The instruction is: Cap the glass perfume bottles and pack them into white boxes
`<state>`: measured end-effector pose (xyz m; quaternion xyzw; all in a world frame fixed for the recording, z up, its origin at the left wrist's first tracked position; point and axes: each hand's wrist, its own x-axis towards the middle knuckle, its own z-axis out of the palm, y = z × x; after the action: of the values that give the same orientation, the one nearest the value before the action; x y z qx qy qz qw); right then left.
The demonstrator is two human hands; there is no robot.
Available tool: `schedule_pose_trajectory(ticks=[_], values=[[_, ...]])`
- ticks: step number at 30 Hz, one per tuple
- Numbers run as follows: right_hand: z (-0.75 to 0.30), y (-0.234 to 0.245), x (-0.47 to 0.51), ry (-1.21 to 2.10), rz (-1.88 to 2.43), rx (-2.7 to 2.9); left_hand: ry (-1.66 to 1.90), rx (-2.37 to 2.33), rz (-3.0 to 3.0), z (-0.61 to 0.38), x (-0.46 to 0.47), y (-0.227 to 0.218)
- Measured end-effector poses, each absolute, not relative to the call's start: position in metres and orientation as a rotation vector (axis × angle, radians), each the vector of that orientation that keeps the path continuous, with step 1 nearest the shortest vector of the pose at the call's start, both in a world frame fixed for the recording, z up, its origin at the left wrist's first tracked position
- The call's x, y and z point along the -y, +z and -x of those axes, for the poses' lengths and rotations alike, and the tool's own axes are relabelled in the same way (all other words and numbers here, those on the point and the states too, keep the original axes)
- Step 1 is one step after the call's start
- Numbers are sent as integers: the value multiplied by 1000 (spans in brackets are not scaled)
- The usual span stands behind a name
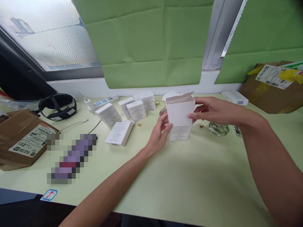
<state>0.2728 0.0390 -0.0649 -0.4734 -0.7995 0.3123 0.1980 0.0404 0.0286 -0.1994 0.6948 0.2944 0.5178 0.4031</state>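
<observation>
A white carton (180,112) with fine print on its lower part stands upright before me, its top flap raised. My left hand (161,130) grips its left side, thumb on the front. On the right side, my right hand (201,110) pinches it between thumb and fingers. Part of a glass bottle (163,111) shows behind the carton; the rest is hidden. A small gold cap (201,126) and a clear glass bottle (218,128) lie to the right, beneath my right forearm. Whether the carton holds anything cannot be seen.
Several printed white boxes (136,110) stand at the back left, and one box (119,132) lies flat. Further left are a blurred-out phone-shaped object (74,157), a black headset (58,107) and a brown parcel (23,138). Another brown parcel (270,91) sits back right.
</observation>
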Motion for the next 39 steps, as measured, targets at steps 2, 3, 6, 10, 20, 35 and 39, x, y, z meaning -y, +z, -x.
schedule_pose_trajectory(ticks=[2,3,6,10,20,35,39], values=[[-273,-65,-40,907,1303,2289,1303,-739,-1759,-40,-28,-199],[-274,-66,-41,923,1301,2321,1300,-735,-1764,-40,-27,-199],[-277,-69,-43,847,1406,2372,1297,-729,-1786,-41,-27,-199],[-280,-67,-41,711,1412,2348,1295,-724,-1797,-41,-28,-199],[-271,-58,-35,640,1245,2272,1275,-713,-1793,-41,-28,-201],[-255,-86,-49,563,1353,2435,1257,-755,-1788,-42,-26,-200],[-252,-94,-55,478,1290,2477,1261,-777,-1799,-42,-24,-196]])
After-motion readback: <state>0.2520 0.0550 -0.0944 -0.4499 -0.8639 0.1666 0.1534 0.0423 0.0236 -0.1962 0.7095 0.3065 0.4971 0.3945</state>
